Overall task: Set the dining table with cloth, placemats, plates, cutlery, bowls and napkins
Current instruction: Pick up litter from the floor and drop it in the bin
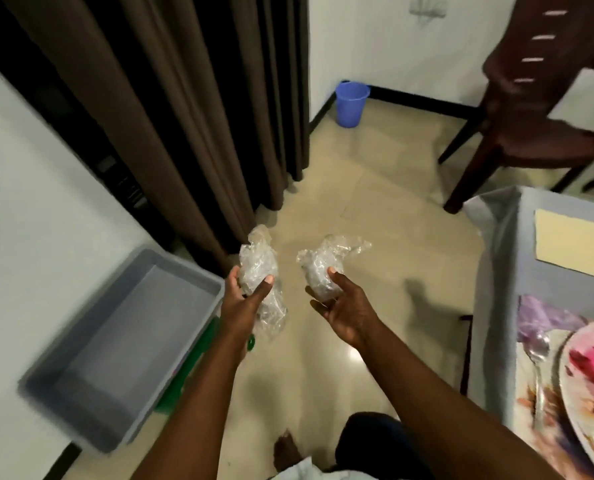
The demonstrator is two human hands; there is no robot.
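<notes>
Standing beside the cloth-covered table (pixel 496 271), the person's left hand (pixel 243 299) and right hand (pixel 340 306) each curl fingers around a plastic-wrapped bundle (pixel 257 261), (pixel 323 268). The table lies to the right, nearer the right hand; beyond sits a blue bucket (pixel 351 103).

Head camera looks down toward the floor (pixel 375 209).

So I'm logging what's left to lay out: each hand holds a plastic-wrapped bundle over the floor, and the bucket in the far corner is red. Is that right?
Not quite. The head view shows the bucket in the far corner is blue, not red. The rest holds: the left hand and the right hand each hold a plastic-wrapped bundle over the floor.
</notes>
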